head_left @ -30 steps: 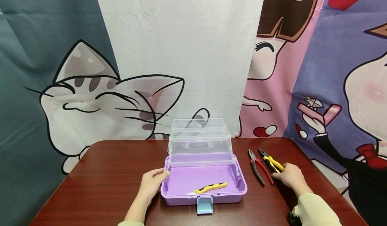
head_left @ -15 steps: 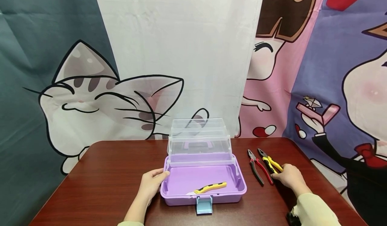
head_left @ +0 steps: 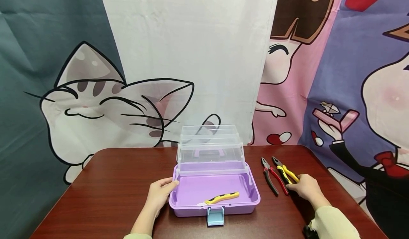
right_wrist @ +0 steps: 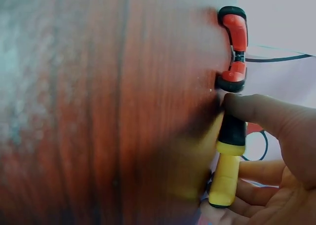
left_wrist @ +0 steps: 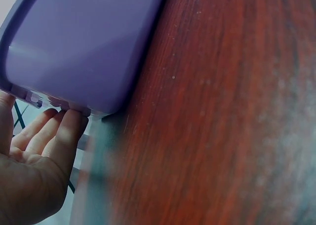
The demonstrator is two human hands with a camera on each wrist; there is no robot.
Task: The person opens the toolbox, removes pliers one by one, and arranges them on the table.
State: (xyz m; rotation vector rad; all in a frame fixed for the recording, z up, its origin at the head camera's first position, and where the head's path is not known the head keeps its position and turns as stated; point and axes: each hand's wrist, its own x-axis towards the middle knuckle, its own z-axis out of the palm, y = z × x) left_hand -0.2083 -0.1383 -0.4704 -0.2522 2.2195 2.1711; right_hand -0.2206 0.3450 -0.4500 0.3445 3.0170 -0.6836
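The right hand (head_left: 306, 187), nearer, pinches the near end of the yellow pliers (head_left: 280, 166), which lie long-ways pointing away and a bit left, with the red pliers (head_left: 279, 180) between them and the purple box (head_left: 236, 209), whose left side the left hand (head_left: 161, 193) grips.

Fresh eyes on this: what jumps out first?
Probably the open purple toolbox, front center on the table, the left hand on its left rim. To its right lie red-and-black pliers, then yellow-and-black pliers in the right hand. Behind, a huge cartoon cat smiles at left on the backdrop.
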